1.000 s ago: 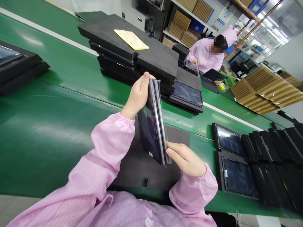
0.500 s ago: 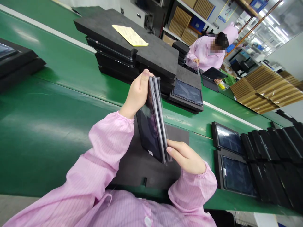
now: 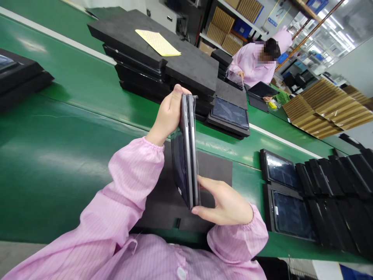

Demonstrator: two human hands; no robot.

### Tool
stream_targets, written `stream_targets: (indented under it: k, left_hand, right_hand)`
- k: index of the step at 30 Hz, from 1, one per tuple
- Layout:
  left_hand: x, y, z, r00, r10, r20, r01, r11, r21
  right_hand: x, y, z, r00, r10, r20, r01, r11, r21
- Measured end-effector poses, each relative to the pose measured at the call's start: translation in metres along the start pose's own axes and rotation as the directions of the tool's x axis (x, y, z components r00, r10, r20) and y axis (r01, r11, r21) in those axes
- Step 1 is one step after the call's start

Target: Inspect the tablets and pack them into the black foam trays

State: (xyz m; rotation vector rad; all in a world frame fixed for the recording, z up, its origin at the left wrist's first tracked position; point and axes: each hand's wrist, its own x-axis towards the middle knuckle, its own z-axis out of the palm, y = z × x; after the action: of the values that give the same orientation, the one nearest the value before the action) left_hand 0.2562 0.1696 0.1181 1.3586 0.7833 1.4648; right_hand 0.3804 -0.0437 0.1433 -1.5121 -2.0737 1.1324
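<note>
Two dark tablets (image 3: 189,155) stand nearly upright, pressed face to back, their thin grey edges turned toward me. Clear film sticks out along the right one, and a small white label shows low on the left one. My left hand (image 3: 169,112) is closed round their far end, thumb over the top. At the near end my right hand (image 3: 224,200) grips the lower corner, its thumb at the bottom edge and its fingertips against the right side. Under them lies a dark foam sheet (image 3: 160,206), partly hidden by my arms.
Black foam trays (image 3: 192,74) are stacked ahead with a yellow sheet (image 3: 159,42) on top. A tablet (image 3: 230,112) lies in a tray beside them. More trays with tablets (image 3: 293,214) stand right on the green bench (image 3: 72,155). A co-worker (image 3: 253,64) in pink handles a tablet behind.
The tablets have turned more edge-on to me, their near end swinging left. My right hand has shifted left and down with its thumb at the lower edge; my left hand keeps its hold.
</note>
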Motion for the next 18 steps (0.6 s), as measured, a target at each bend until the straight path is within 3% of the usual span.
stream_targets:
  k: [9, 18]
  left_hand:
    - [-0.001, -0.001, 0.0, 1.0, 0.017, 0.027, -0.017, 1.0, 0.01]
    - [-0.011, 0.018, 0.003, 0.996, -0.005, 0.093, 0.006, 1.0, -0.016]
  right_hand:
    - [-0.003, 0.003, -0.001, 0.999, -0.036, 0.014, 0.036, 0.999, -0.009]
    - [-0.003, 0.001, -0.004, 0.996, -0.075, -0.042, 0.077, 0.995, 0.055]
